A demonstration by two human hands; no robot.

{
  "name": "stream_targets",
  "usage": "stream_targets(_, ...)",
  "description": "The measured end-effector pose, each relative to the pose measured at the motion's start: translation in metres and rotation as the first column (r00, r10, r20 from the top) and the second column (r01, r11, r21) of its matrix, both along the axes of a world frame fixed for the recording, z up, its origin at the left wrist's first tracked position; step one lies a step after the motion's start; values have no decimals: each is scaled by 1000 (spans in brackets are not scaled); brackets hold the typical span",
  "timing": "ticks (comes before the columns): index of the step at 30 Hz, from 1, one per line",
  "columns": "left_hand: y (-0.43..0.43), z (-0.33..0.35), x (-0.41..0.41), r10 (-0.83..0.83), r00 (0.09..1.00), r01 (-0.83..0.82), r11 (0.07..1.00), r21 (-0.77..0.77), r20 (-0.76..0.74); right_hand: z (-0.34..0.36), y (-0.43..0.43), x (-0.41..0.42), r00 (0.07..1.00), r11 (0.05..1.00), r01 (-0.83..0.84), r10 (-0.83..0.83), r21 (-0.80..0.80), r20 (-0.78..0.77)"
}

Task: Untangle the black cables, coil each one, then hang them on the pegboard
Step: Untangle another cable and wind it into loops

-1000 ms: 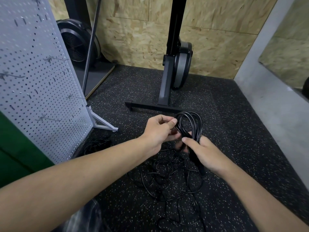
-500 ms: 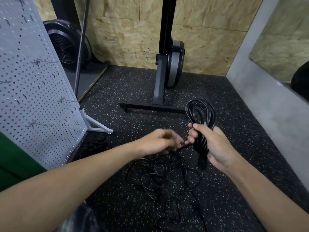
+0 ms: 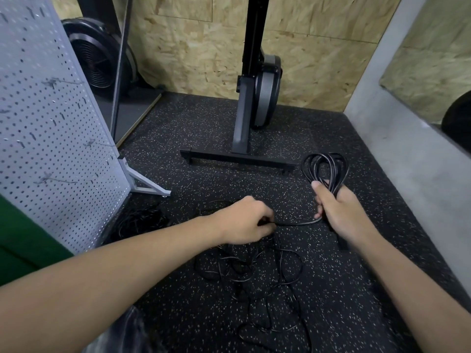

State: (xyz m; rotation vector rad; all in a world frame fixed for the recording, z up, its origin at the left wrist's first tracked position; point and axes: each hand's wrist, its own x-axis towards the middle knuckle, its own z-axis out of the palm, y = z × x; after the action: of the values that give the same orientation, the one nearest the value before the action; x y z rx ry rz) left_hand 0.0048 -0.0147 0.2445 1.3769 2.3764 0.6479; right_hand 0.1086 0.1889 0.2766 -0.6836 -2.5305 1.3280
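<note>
My right hand (image 3: 341,212) grips a coiled black cable (image 3: 325,169) whose loops stand up above my fist. A loose strand of that cable runs left from the coil to my left hand (image 3: 244,222), which pinches it low over the floor. Below both hands a tangle of thin black cables (image 3: 254,271) lies spread on the speckled floor. A second dark heap of cable (image 3: 142,220) lies at the foot of the grey pegboard (image 3: 51,123), which stands on the left with several metal hooks on it.
A black exercise machine (image 3: 252,98) with a flat base bar stands behind the hands. A round black fan (image 3: 96,57) sits far left by the chipboard wall. A grey concrete ledge (image 3: 407,154) runs along the right. A green surface (image 3: 20,240) lies at left.
My hands have drawn apart: the right carried the coil rightward, the left slid left and down along the strand, which now stretches between them.
</note>
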Motion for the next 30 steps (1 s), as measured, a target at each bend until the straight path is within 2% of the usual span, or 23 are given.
stream_targets(5, -6, 32, 5, -130, 964, 168, 974, 153, -230, -1, -8, 2, 968, 978, -119, 76, 172, 239)
stream_targets(8, -12, 40, -5, -91, 970, 165, 927, 337, -227, -3, -13, 0, 937, 979, -199, 176, 50, 303)
stream_targets(11, -16, 40, -13, -15, 982, 104, 874, 475, -188, -5, -23, -2, 862, 924, -364, 383, -122, 331)
stream_targets(14, -20, 41, -15, 31, 991, 42, 845, 534, -128, 0, -34, 1, 794, 857, -503, 509, -111, 333)
stream_targets(18, -23, 38, -19, 65, 995, -13, 841, 541, -76, 0, -40, 0, 796, 854, -520, 496, -29, 346)
stream_targets(24, -18, 31, -22, 135, 985, -53, 837, 544, -111, -1, -39, 1, 830, 876, -474, 478, -88, 286)
stream_targets(27, -21, 32, -29, 157, 988, -127, 799, 587, 0, -6, -32, -2, 897, 912, -362, 398, -195, 195)
stream_targets(30, -33, 26, -42, 176, 980, -199, 842, 501, 94, -10, -27, -1, 927, 903, -297, 351, -310, 134)
